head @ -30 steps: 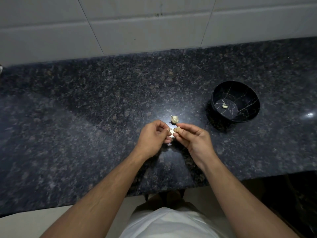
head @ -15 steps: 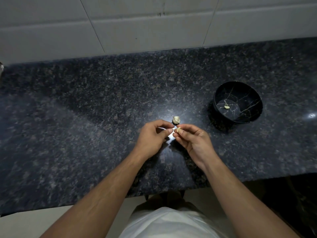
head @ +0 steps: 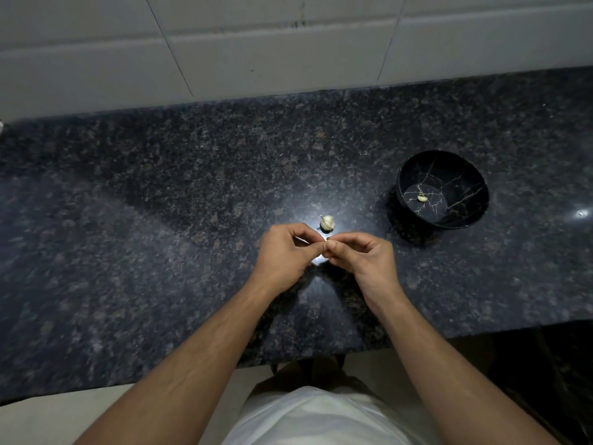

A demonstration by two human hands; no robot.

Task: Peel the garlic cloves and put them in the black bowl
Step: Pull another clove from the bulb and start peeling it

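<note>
Garlic clove (head: 326,243) pinched between both hands.

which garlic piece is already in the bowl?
The small clove on the black bowl floor; the garlic head sits on the counter beside the hands.

"What is in front of you?"
"A dark speckled counter (head: 160,220)."
"What sits on your counter?"
"A garlic bulb (head: 327,222) near the middle, and the black bowl (head: 467,200) to its right."
</note>
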